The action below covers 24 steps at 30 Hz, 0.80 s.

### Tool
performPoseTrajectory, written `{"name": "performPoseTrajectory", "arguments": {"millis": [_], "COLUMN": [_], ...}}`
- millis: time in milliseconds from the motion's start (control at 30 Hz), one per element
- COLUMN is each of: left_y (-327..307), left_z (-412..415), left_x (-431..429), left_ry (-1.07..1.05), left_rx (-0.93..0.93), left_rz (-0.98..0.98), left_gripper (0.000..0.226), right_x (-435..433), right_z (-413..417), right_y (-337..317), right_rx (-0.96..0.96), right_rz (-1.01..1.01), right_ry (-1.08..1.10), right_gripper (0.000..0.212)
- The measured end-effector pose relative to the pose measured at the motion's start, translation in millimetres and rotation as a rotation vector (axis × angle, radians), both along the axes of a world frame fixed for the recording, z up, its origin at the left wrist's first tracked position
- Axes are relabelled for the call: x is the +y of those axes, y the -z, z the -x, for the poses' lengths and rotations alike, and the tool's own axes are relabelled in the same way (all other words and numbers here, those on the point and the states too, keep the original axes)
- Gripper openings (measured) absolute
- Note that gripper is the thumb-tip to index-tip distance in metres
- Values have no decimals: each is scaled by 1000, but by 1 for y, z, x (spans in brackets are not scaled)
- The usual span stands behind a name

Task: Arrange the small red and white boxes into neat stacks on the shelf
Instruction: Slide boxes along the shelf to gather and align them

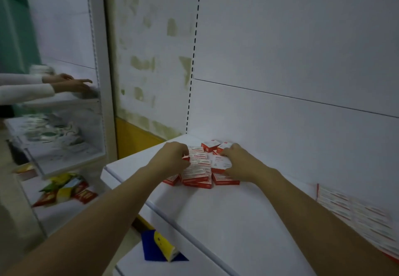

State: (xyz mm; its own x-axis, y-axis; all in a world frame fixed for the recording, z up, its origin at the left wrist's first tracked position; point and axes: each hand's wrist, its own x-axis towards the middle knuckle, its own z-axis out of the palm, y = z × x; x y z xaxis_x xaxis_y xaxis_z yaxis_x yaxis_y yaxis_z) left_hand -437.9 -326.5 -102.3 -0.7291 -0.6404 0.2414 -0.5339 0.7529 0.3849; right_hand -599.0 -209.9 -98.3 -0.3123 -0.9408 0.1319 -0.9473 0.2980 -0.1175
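Observation:
Several small red and white boxes [199,173] lie in a loose heap on the white shelf [226,211], near its back left corner. My left hand [172,157] is at the heap's left side, its fingers curled round the end of one box. My right hand [239,163] is at the right side, fingers curled over a white-topped box [220,161]. Two more boxes [212,145] sit behind, close to the back panel. A flat row of similar boxes [356,217] lies along the back panel at the far right.
Another person's hands [73,84] and white sleeves reach into a glass-fronted cabinet [64,124] at the left. Colourful packets [64,191] lie on a lower shelf there. A blue and yellow packet [159,245] sits below my shelf's front edge. The shelf's slotted upright [193,59] rises behind.

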Motion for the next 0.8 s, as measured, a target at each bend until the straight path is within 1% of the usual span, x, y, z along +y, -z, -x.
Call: {"name": "performPoseTrajectory", "arguments": {"millis": [100, 200, 300, 400, 567, 700, 800], "left_y": [-6, -16, -25, -29, -35, -41, -43], "left_z": [19, 46, 85, 126, 181, 201, 202], "left_x": [11, 28, 56, 95, 181, 260, 322], "left_ry": [58, 129, 244, 413, 715, 1005, 1186], "left_rx": [10, 17, 25, 27, 43, 55, 60], "left_rz": [9, 13, 16, 11, 16, 53, 63], "left_gripper": [31, 28, 30, 35, 36, 35, 34], "right_x": [21, 50, 92, 148, 253, 335, 392], "right_z": [10, 24, 41, 52, 48, 15, -20], "right_y": [-11, -23, -35, -41, -46, -54, -56], "right_rx": [-79, -64, -39, -33, 7, 38, 93], "right_rz": [79, 129, 159, 178, 195, 226, 228], "right_ry": [77, 125, 236, 410, 722, 983, 1155], "right_gripper": [52, 48, 50, 51, 56, 54, 50]}}
